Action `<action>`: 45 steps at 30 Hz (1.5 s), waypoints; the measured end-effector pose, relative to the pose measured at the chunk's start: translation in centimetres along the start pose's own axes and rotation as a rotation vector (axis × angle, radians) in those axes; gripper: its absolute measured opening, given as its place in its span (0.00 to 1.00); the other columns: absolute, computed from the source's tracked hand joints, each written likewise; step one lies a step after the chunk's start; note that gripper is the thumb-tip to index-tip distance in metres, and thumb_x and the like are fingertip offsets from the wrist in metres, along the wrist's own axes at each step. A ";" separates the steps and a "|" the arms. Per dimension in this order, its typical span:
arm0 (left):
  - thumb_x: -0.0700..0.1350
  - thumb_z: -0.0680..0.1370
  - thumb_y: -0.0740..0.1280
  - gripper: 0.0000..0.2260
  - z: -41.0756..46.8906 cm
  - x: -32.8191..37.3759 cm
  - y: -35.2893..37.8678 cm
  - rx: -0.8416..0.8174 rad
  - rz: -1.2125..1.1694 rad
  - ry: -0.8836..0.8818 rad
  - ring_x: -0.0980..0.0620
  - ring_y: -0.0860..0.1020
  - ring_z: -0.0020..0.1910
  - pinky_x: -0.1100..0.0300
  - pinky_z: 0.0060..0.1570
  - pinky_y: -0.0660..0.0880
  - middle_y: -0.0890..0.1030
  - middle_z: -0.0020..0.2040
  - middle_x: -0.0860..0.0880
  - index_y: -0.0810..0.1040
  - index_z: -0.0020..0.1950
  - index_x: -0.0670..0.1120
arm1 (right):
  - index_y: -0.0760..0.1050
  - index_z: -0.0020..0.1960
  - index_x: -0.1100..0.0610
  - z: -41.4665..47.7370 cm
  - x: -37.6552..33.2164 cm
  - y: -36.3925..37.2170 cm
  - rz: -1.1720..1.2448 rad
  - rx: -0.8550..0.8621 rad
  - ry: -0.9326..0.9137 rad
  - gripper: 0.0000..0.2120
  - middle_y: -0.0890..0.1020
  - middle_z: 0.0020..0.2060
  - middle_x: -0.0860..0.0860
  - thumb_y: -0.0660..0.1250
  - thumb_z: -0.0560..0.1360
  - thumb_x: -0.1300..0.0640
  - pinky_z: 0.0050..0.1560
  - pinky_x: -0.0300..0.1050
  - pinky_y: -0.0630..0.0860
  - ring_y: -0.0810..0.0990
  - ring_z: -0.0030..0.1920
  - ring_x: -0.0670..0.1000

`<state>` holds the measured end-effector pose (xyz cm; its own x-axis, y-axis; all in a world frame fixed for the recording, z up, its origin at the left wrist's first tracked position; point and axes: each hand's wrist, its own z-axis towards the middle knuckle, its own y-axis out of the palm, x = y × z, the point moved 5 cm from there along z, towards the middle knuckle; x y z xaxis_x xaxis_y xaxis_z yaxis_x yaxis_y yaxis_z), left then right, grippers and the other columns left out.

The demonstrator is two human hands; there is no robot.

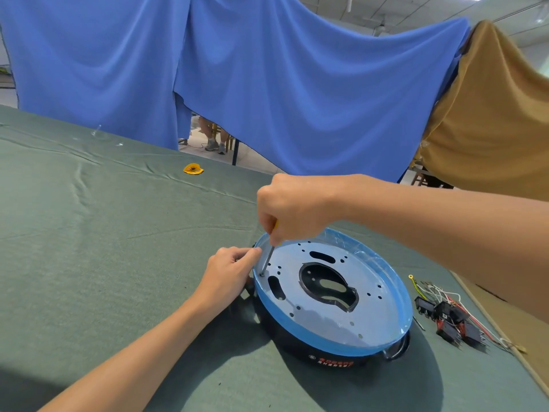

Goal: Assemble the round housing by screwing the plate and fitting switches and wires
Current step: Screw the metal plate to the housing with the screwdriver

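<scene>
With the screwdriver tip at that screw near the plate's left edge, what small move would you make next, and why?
Probably turn the screwdriver to drive the screw home: the right hand holds its tip on it, and the left hand grips the housing.

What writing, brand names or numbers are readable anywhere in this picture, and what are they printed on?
Red print on the black side wall of the round housing: too blurred to read.
White print just beneath it: too small to read.
Round emblem left of them: unreadable.
Plate, switches, wires: no writing shows.
</scene>
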<state>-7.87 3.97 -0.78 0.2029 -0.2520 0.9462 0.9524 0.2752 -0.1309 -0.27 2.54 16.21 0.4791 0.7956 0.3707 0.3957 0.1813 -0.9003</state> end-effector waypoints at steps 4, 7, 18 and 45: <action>0.55 0.72 0.61 0.23 0.2 -0.3 -0.1 -0.005 0.028 0.000 0.50 0.67 0.26 0.62 0.27 0.66 0.71 0.25 0.46 0.76 0.36 0.33 | 0.76 0.36 0.61 1.1 0.7 0.9 0.097 -0.011 0.150 0.15 0.80 0.25 0.48 0.59 0.80 0.60 0.26 0.36 0.71 0.78 0.31 0.49; 0.60 0.70 0.61 0.28 0.2 -0.4 -0.2 -0.011 0.051 0.014 0.51 0.67 0.26 0.58 0.30 0.64 0.71 0.27 0.45 0.77 0.38 0.32 | 0.76 0.40 0.62 1.2 1.7 1.5 0.250 -0.114 0.256 0.15 0.82 0.29 0.51 0.58 0.81 0.57 0.29 0.36 0.71 0.73 0.24 0.50; 0.62 0.68 0.61 0.26 0.1 -0.6 -0.2 -0.014 0.022 -0.007 0.50 0.67 0.26 0.57 0.30 0.64 0.70 0.26 0.45 0.78 0.36 0.37 | 0.73 0.35 0.58 0.4 1.2 0.0 0.173 0.099 0.127 0.17 0.81 0.27 0.54 0.61 0.81 0.54 0.24 0.36 0.70 0.78 0.23 0.46; 0.54 0.72 0.62 0.21 -0.2 0.2 -0.2 0.004 0.014 -0.023 0.54 0.69 0.24 0.66 0.25 0.66 0.75 0.26 0.50 0.79 0.36 0.37 | 0.83 0.43 0.60 -0.7 2.1 0.5 0.177 0.002 0.191 0.10 0.85 0.33 0.52 0.64 0.76 0.59 0.23 0.35 0.71 0.80 0.30 0.49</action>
<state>-8.02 3.63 -0.66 0.2109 -0.2268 0.9508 0.9486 0.2821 -0.1432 1.43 3.90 16.71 0.6804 0.6913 0.2433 0.2906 0.0503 -0.9555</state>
